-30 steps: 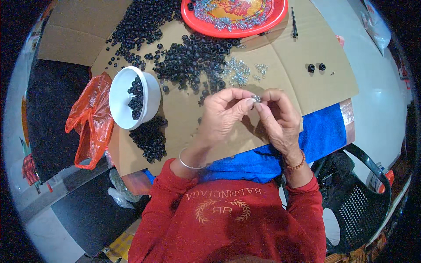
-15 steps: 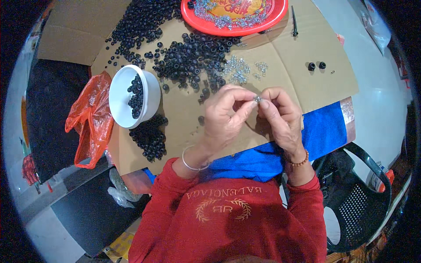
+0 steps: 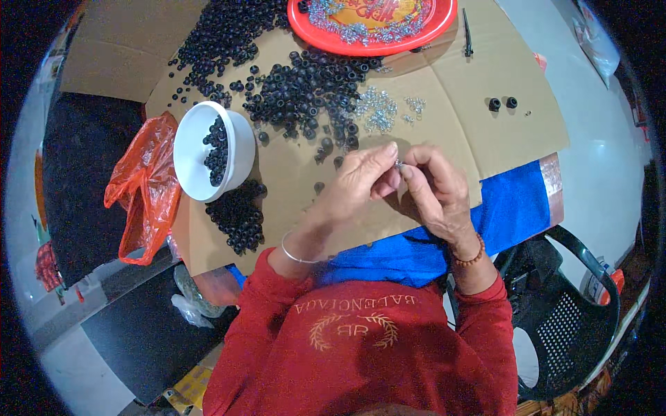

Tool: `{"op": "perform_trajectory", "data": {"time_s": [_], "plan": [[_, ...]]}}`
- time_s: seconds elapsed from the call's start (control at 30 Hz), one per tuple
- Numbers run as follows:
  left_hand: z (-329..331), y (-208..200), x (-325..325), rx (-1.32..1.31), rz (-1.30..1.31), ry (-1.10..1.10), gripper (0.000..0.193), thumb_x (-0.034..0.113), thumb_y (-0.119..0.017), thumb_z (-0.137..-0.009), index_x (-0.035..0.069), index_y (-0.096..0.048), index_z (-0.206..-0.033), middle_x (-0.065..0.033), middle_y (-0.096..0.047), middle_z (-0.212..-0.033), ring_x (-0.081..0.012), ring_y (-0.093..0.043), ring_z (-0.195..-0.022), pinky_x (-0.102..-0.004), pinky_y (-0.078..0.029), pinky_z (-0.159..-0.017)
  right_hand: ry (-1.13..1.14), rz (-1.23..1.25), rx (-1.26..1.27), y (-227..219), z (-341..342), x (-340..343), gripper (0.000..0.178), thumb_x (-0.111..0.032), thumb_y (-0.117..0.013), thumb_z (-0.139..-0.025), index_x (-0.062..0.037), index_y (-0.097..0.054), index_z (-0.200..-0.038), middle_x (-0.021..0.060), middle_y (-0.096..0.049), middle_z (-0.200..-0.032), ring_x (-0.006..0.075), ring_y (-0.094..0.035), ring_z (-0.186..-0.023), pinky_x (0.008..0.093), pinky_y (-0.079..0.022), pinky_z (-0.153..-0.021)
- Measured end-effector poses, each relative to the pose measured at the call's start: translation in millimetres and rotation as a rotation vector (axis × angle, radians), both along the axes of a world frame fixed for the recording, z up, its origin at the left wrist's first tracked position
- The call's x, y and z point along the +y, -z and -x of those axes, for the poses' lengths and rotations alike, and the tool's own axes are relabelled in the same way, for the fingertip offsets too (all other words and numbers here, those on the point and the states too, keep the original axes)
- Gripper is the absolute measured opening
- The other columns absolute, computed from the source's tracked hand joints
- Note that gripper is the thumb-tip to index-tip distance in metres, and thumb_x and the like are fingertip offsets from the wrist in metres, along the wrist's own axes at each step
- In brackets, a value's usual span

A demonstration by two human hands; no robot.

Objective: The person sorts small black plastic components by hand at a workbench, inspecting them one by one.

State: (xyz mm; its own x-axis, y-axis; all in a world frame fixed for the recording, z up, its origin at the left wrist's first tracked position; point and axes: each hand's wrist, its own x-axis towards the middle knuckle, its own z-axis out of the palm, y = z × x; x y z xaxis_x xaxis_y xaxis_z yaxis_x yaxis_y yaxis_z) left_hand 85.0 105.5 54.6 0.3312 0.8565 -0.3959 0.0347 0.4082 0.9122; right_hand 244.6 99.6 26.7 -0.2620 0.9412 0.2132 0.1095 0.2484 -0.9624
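Observation:
Over the near part of the cardboard, my hands meet fingertip to fingertip. A small silver metal piece [image 3: 399, 165] is pinched between the thumb and forefinger of my right hand [image 3: 441, 194]. Close against it is my left hand [image 3: 357, 177], its fingers closed; whether they also grip the piece is hidden. Just beyond lies a loose cluster of shiny metal pieces [image 3: 378, 111]. Many small black ring-shaped parts [image 3: 298, 93] are heaped to its left. A white tub [image 3: 239, 149], tipped on its side, holds more black parts.
A red tray [image 3: 368, 47] with metal pieces sits at the far edge of the cardboard. Two black parts [image 3: 503, 103] and a black cable tie [image 3: 467, 35] lie to the right. An orange plastic bag [image 3: 146, 184] is at the left, a dark green chair [image 3: 565, 312] at the lower right.
My left hand has turned and drawn slightly back, its thumb now raised. My right hand has shifted slightly down and left, still pinching the small metal piece.

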Motion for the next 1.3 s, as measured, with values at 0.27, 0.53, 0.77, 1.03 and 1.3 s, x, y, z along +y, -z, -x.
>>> {"op": "perform_trajectory", "data": {"time_s": [0.27, 0.53, 0.77, 1.03, 1.3], "plan": [[6, 6, 2, -0.062, 0.104, 0.032, 0.035, 0.034, -0.045, -0.090, 0.006, -0.052, -0.069, 0.0027, -0.044, -0.060, -0.0046, -0.035, -0.053, -0.0206, -0.027, -0.047, -0.068, -0.040, 0.063, 2, 0, 3, 0.005, -0.002, -0.051, -0.086, 0.0014, -0.054, -0.088, 0.0044, -0.053, -0.071, 0.0084, -0.050, -0.059, 0.0215, -0.038, -0.052], [6, 3, 3, -0.013, 0.069, 0.088, 0.029, 0.030, -0.046, -0.089, 0.007, -0.052, -0.073, 0.0015, -0.045, -0.062, -0.0063, -0.038, -0.056, -0.0211, -0.029, -0.050, -0.119, 0.148, 0.114, -5, -4, 1, 0.005, -0.003, -0.049, -0.087, 0.0008, -0.052, -0.086, 0.0023, -0.053, -0.073, 0.0063, -0.050, -0.062, 0.0201, -0.040, -0.055], [5, 8, -3, -0.541, 0.488, -0.021, 0.029, 0.027, -0.043, -0.092, 0.004, -0.054, -0.078, -0.0018, -0.052, -0.066, -0.0061, -0.043, -0.056, -0.0197, -0.035, -0.050, -0.197, 0.447, 0.374, -12, -7, -1, 0.006, -0.003, -0.046, -0.089, 0.0017, -0.049, -0.090, 0.0037, -0.053, -0.079, 0.0078, -0.052, -0.069, 0.0211, -0.044, -0.064], [-26, 19, -29, -0.261, -0.007, -0.365, 0.032, 0.029, -0.039, -0.095, 0.006, -0.050, -0.076, 0.0017, -0.045, -0.065, -0.0037, -0.037, -0.058, -0.0184, -0.032, -0.052, -0.110, 0.423, 0.286, -4, 0, -8, 0.005, -0.003, -0.047, -0.089, 0.0018, -0.049, -0.090, 0.0032, -0.053, -0.077, 0.0064, -0.051, -0.067, 0.0191, -0.043, -0.059], [-40, 12, -32, -0.092, -0.088, -0.467, 0.031, 0.027, -0.037, -0.096, 0.006, -0.049, -0.078, 0.0034, -0.045, -0.066, -0.0041, -0.038, -0.060, -0.0200, -0.034, -0.054, 0.144, -0.115, -0.001, 1, 6, -5, 0.006, 0.001, -0.056, -0.078, 0.0002, -0.052, -0.082, 0.0098, -0.050, -0.066, 0.0211, -0.049, -0.055, 0.0308, -0.039, -0.049]]}}
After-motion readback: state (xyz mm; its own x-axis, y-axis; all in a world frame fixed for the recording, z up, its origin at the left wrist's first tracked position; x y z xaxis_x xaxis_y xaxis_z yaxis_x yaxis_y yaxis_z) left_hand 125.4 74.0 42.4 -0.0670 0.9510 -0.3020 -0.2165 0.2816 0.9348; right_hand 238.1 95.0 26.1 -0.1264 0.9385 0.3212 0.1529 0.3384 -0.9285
